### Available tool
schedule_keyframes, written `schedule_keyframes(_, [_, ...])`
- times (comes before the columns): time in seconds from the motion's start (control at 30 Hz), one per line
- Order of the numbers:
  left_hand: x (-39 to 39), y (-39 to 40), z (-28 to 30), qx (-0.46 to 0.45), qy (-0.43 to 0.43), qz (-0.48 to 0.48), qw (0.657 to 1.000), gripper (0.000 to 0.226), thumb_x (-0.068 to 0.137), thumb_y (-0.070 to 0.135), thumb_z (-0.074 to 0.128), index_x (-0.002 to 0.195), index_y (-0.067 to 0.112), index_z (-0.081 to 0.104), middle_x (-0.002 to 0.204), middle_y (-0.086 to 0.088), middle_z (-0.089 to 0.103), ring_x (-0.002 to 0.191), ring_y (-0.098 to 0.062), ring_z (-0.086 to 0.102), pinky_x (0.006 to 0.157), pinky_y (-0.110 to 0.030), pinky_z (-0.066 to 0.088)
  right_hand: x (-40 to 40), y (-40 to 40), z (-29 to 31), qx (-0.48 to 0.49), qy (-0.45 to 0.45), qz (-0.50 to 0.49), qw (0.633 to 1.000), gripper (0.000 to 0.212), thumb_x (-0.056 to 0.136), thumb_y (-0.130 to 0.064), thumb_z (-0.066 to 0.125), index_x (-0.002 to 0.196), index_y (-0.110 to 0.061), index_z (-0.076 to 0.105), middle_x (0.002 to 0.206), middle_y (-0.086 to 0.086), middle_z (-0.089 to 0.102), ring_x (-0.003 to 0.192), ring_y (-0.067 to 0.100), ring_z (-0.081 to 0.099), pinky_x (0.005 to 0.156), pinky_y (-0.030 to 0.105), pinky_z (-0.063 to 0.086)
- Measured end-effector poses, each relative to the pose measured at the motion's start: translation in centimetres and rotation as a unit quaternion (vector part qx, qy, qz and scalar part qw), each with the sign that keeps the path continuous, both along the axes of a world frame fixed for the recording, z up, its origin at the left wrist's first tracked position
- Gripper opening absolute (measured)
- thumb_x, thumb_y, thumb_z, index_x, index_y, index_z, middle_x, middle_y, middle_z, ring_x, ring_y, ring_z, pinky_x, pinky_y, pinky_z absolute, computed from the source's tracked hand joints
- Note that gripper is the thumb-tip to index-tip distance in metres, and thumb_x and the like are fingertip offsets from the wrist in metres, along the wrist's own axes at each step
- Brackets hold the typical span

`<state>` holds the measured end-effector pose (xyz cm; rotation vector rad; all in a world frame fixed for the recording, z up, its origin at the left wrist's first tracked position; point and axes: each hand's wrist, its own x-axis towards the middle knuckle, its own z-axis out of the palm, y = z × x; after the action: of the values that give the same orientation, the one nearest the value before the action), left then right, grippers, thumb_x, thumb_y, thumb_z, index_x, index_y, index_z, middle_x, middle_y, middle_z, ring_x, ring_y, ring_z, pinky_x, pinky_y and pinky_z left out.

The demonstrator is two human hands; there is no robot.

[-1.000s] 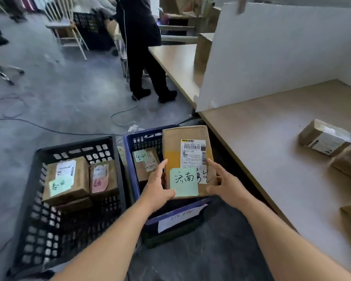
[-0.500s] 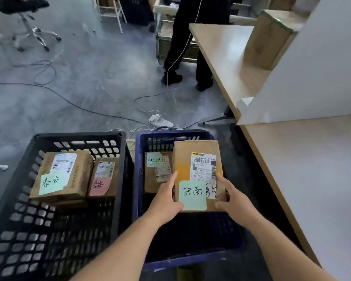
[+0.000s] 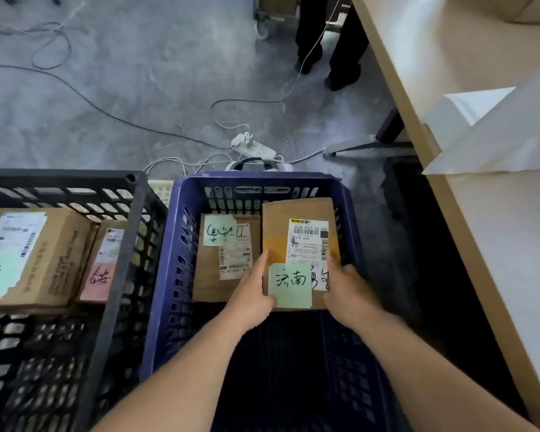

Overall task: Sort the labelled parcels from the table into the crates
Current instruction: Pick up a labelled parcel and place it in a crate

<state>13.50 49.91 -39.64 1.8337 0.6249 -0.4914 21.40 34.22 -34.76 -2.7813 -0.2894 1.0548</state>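
Note:
A brown parcel (image 3: 278, 232) with a white shipping label and a green handwritten note sits low inside the blue crate (image 3: 175, 275), at its far right. My left hand (image 3: 253, 294) grips its left edge and my right hand (image 3: 346, 291) its right edge. Beside it, on the left in the same crate, lies another brown parcel (image 3: 209, 285) with a green note. The black crate (image 3: 128, 260) to the left holds two parcels: a large one (image 3: 60, 260) with a green note and a smaller one (image 3: 103, 260) with a pink note.
The wooden table (image 3: 496, 244) runs along the right, with a white board (image 3: 496, 132) standing on it. Cables and a white power strip (image 3: 256, 146) lie on the grey floor beyond the crates. A person's dark legs (image 3: 340, 48) stand at the back.
My view has tilted down and closer over the crates. Both hands have lowered the parcel from above the blue crate's rim to down inside it, next to the other parcel.

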Motion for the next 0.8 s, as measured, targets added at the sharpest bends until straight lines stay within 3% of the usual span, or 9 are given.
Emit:
schedule_keyframes(0.1, [0.9, 0.3, -2.7, 0.009, 0.014, 0.001, 1.000, 0.096, 0.087, -0.001, 0.059, 0.152, 0.040, 0.001, 0.160, 0.004, 0.012, 0.144, -0.017, 0.020, 0.108, -0.026, 0.027, 1.3, 1.1, -2.0, -0.025, 0.016, 0.020, 0.999, 0.076, 0.093, -0.013, 0.048, 0.152, -0.026, 0.002, 0.136, 0.013, 0.036, 0.113, 0.029, 0.050, 0.093, 0.039, 0.047])
schedule_keyframes(0.27, [2.2, 0.6, -5.6, 0.047, 0.027, -0.004, 0.999, 0.094, 0.086, 0.000, 0.059, 0.153, 0.036, 0.003, 0.156, -0.001, 0.024, 0.141, -0.020, 0.030, 0.111, -0.033, 0.031, 2.9, 2.8, -5.1, -0.058, 0.047, 0.027, 0.997, 0.078, 0.096, -0.017, 0.049, 0.153, -0.018, -0.005, 0.145, 0.020, 0.025, 0.127, 0.035, 0.039, 0.103, 0.044, 0.039])
schedule_keyframes(0.37, [2.7, 0.6, -6.5, 0.115, 0.038, -0.051, 0.991, 0.087, 0.089, 0.009, 0.058, 0.154, 0.031, 0.004, 0.152, -0.004, 0.026, 0.138, -0.022, 0.031, 0.110, -0.035, 0.033, 3.6, 3.3, -6.8, -0.083, 0.055, 0.035, 0.994, 0.080, 0.096, -0.020, 0.052, 0.153, -0.017, -0.004, 0.145, 0.019, 0.025, 0.126, 0.036, 0.039, 0.101, 0.046, 0.037])
schedule_keyframes(0.53, [2.9, 0.2, -7.4, 0.253, 0.050, -0.164, 0.952, 0.080, 0.091, 0.014, 0.055, 0.154, 0.019, 0.006, 0.141, -0.011, 0.027, 0.129, -0.028, 0.035, 0.103, -0.035, 0.038, 3.8, 4.4, -9.0, -0.154, 0.036, 0.101, 0.982, 0.080, 0.094, -0.016, 0.055, 0.153, -0.009, 0.001, 0.145, 0.020, 0.022, 0.131, 0.036, 0.032, 0.101, 0.046, 0.039])
schedule_keyframes(0.63, [3.0, 0.1, -7.4, 0.265, 0.058, -0.181, 0.945, 0.080, 0.090, 0.012, 0.054, 0.154, 0.018, 0.006, 0.137, -0.012, 0.029, 0.127, -0.029, 0.036, 0.103, -0.037, 0.039, 3.8, 4.6, -10.1, -0.167, 0.001, 0.109, 0.980, 0.071, 0.095, -0.016, 0.052, 0.151, -0.005, 0.010, 0.143, 0.019, 0.022, 0.129, 0.034, 0.030, 0.099, 0.043, 0.041])
schedule_keyframes(0.8, [2.4, 0.7, -4.9, 0.251, 0.069, -0.179, 0.949, 0.078, 0.091, 0.022, 0.056, 0.153, 0.019, 0.009, 0.136, -0.013, 0.033, 0.127, -0.031, 0.037, 0.099, -0.040, 0.041, 2.3, 3.7, -8.0, -0.106, -0.039, 0.087, 0.990, 0.067, 0.093, -0.017, 0.056, 0.149, -0.008, 0.021, 0.138, 0.015, 0.025, 0.124, 0.033, 0.034, 0.096, 0.044, 0.043])
